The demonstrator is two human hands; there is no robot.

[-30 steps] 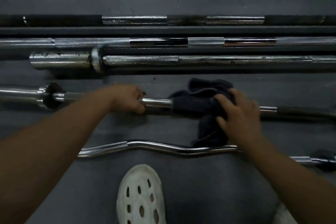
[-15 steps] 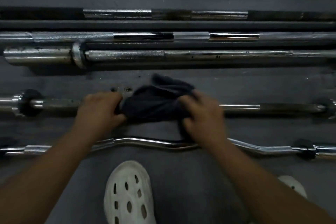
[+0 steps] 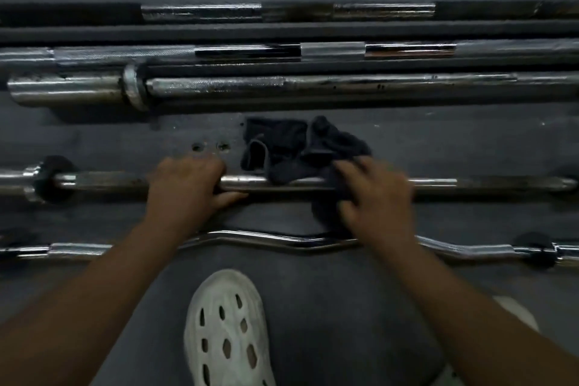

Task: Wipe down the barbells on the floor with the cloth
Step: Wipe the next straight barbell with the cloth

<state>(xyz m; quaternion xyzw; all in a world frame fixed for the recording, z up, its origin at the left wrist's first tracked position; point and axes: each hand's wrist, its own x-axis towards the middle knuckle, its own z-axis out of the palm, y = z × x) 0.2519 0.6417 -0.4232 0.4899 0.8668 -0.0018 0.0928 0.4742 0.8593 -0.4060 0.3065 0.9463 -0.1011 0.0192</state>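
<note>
A short straight barbell (image 3: 488, 184) lies across the dark floor in front of me. My left hand (image 3: 185, 185) grips its shaft left of centre. A dark cloth (image 3: 291, 150) is draped over the shaft just right of that hand, and my right hand (image 3: 376, 197) presses the cloth's right part against the bar. Part of the cloth hangs below the bar under my palm. A curved chrome barbell (image 3: 275, 240) lies nearer to me, passing under both forearms. Three long barbells lie farther off: one with a thick sleeve (image 3: 313, 86), one chrome (image 3: 332, 52) and one dark (image 3: 200, 12).
My white perforated shoe (image 3: 227, 332) stands on the floor between my arms, and a second shoe edge (image 3: 513, 313) shows at the right. Two small holes (image 3: 210, 146) mark the floor behind the short bar. Black collars sit on the near bars' ends.
My right hand has slid the cloth to the right along the short bar, away from my left hand, baring shiny shaft between them. The view has shifted slightly.
</note>
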